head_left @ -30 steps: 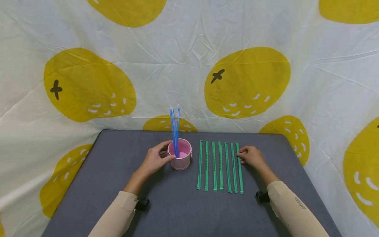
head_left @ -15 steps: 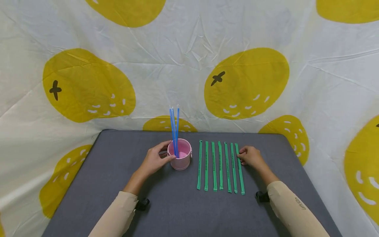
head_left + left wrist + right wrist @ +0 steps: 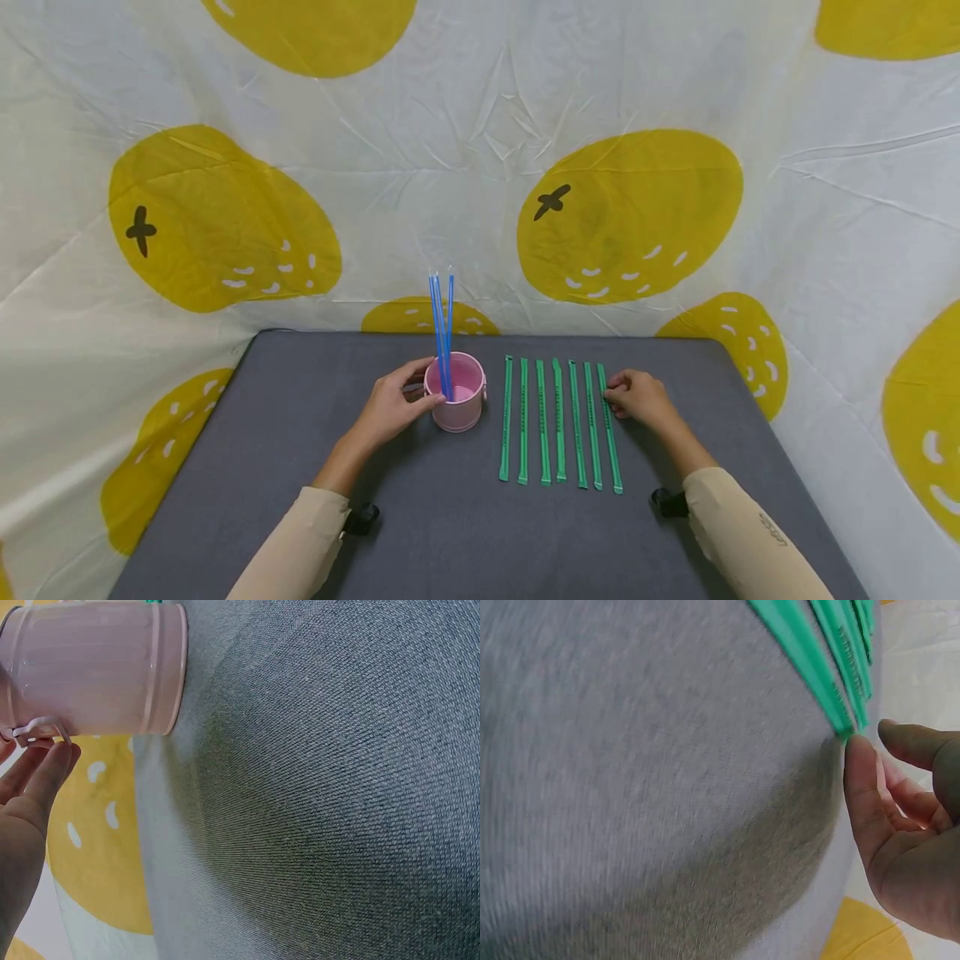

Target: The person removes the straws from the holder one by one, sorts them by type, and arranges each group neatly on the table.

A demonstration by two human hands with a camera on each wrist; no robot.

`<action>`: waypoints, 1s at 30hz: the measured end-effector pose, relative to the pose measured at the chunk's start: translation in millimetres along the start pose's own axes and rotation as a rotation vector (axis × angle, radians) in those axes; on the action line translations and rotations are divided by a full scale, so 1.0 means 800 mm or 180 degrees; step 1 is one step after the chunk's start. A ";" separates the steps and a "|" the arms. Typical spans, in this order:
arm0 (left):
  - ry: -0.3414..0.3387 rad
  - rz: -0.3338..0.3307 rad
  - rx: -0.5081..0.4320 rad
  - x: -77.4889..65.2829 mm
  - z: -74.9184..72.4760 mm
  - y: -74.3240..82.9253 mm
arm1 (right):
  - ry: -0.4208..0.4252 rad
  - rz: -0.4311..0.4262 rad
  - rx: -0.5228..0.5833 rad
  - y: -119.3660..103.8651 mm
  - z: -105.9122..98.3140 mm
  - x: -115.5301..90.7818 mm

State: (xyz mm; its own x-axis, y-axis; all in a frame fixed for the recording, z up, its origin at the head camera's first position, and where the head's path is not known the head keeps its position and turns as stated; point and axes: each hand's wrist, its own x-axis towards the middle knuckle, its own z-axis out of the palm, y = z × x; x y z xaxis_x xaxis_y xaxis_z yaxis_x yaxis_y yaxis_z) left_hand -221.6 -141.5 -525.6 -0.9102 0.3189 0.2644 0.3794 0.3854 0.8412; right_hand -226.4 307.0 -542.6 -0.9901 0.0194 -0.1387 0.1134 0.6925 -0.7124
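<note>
My left hand (image 3: 397,402) holds a small pink bucket (image 3: 459,417) at its left side, thumb at the near rim and fingers by the handle lug. Several thin blue straws (image 3: 437,312) with clear tips lean inside the bucket. To its right, several straws in green printed wrappers lie side by side on the table, roughly parallel. My right hand (image 3: 639,395) is at the upper part of the rightmost green straw (image 3: 611,446). In the right wrist view, a fingertip (image 3: 861,754) touches that straw's end (image 3: 844,724), with thumb and finger slightly apart.
A dark grey cloth-covered table (image 3: 480,542) bears everything. Behind it hangs a pale curtain (image 3: 420,208) printed with large yellow fruit. Both forearms, in beige sleeves with dark wrist cameras, come in from the near edge.
The rightmost green straw has tilted slightly, its near end shifting right. My right hand has eased a little off it to the right. The left hand and bucket stay put.
</note>
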 end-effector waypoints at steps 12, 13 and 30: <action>0.0024 0.0060 0.0007 -0.002 0.001 -0.003 | 0.0121 -0.0661 0.0131 -0.055 0.014 0.004; 0.0026 0.0058 0.0018 -0.002 0.001 -0.003 | 0.0093 -0.0697 0.0228 -0.062 0.017 0.005; 0.0055 0.0031 -0.0017 0.000 0.001 -0.005 | -0.0276 -0.1191 0.0876 -0.189 0.061 0.039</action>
State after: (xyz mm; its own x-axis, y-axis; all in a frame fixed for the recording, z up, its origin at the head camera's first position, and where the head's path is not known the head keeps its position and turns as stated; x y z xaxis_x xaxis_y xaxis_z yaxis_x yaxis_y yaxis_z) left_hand -223.1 -142.1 -529.7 -0.9091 0.3076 0.2808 0.3875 0.3775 0.8410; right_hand -270.5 167.8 -473.0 -0.9579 -0.2635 0.1137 -0.2207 0.4233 -0.8787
